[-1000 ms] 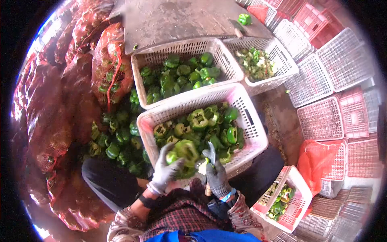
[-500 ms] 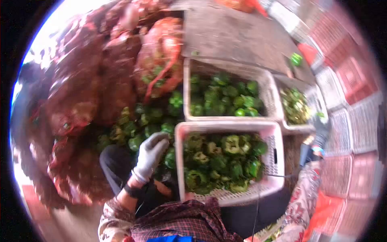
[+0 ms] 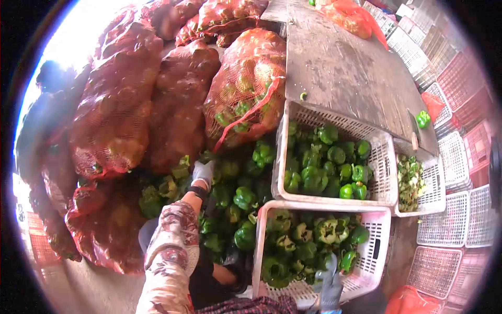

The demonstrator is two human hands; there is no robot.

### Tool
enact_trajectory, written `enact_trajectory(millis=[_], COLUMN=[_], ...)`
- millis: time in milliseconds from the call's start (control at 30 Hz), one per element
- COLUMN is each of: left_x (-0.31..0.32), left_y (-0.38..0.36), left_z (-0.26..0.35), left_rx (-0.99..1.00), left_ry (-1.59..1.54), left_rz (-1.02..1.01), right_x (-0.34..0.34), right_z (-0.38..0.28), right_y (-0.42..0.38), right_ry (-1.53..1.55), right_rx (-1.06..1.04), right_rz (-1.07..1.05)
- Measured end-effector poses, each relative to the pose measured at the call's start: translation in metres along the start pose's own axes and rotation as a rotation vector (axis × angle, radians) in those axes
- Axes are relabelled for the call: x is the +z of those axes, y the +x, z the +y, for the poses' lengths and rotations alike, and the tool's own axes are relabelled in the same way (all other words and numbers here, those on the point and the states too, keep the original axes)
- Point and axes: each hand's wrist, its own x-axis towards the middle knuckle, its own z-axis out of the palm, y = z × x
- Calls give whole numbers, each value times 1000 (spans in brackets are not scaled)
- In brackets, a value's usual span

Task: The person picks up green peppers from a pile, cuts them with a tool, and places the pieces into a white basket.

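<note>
My left hand (image 3: pixel 203 174), in a pale glove, reaches into the heap of green peppers (image 3: pixel 244 199) beside the mesh sacks; its fingertips are partly hidden, and whether it holds a pepper cannot be made out. My right hand (image 3: pixel 329 287), in a grey glove, is over the near edge of the front white crate (image 3: pixel 381 230), fingers apart and nothing visible in them. That crate holds cut and hollowed green peppers (image 3: pixel 332 230). Behind it, another white crate (image 3: pixel 393 167) contains green peppers (image 3: pixel 316 180).
Red mesh sacks (image 3: pixel 112 99) fill the left side. A small crate (image 3: pixel 435 183) of pepper scraps (image 3: pixel 409 180) stands at right. A wooden board (image 3: pixel 350 68) lies beyond the crates, with a pepper (image 3: pixel 423 119) at its right edge. Stacked crates (image 3: pixel 443 220) line the right.
The view has shifted, so the crates appear lower and farther right. My left hand has moved forward into the pepper heap. My right hand has come from the right side to the front crate.
</note>
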Motion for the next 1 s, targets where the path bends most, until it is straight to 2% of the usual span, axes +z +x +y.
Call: enact_trajectory(millis=[33, 100, 133, 233, 300, 333, 367, 433, 467, 500, 533, 600, 667, 733, 800, 833, 867, 967, 1000], left_x=[-2, -2, 4, 11, 9, 4, -8, -4, -5, -19, -33, -73, -112, -119, -120, -115, -114, -104, -101], left_y=[-7, -26, -27, -15, -15, -23, -43, -36, -38, -49, -60, -122, -190, -247, -299, -316, -337, -373, -380], left_z=[16, 43, 51, 51, 50, 43, 48, 26, 19, 26, 34, 68, 87, 83, 72, 64, 62, 66, 68], left_rx=[-31, -72, -75, -146, -118, -98, -72, 30, 67, 180, 292, 447, 594, 858, 988, 1113, 1149, 1246, 1396], left_ry=[21, 57, 70, -1, 0, -244, -492, -740, -1020, -931, -842, -908, -742, -541, -314, -205, -127, -28, -11], left_rz=[50, 114, 131, 142, 207, 160, 108, 189, 24, -22, -63, -265, -454, -417, -367, -340, -367, -476, -464], right_x=[0, 7, 8, 16, 15, 16, 26, 35, 39, 43, 45, 46, 58, 70, 78, 79, 72, 52, 45], right_z=[25, -15, -1, 12, 9, 7, -2, -21, -27, -28, -28, -36, -74, -96, -117, -117, -113, -77, -62], right_y=[-3, -16, -16, -6, -3, -2, -7, -11, -14, -13, -10, -4, -11, -17, -28, -28, -28, -27, -27], right_ry=[76, 180, -56, -18, 277, 430, 148, 37, -19, 14, 39, 85, 122, 171, 333, 268, 175, -94, -139], right_rx=[-9, 230, 126, -100, 71, 160, 60, -28, -68, -141, -127, -102, -69, -215, -227, -281, -144, -455, -517], right_rz=[39, -9, 38, 61, 43, 28, 52, 28, 19, 9, -44, -139, -162, -202, -213, -190, -216, -99, -77])
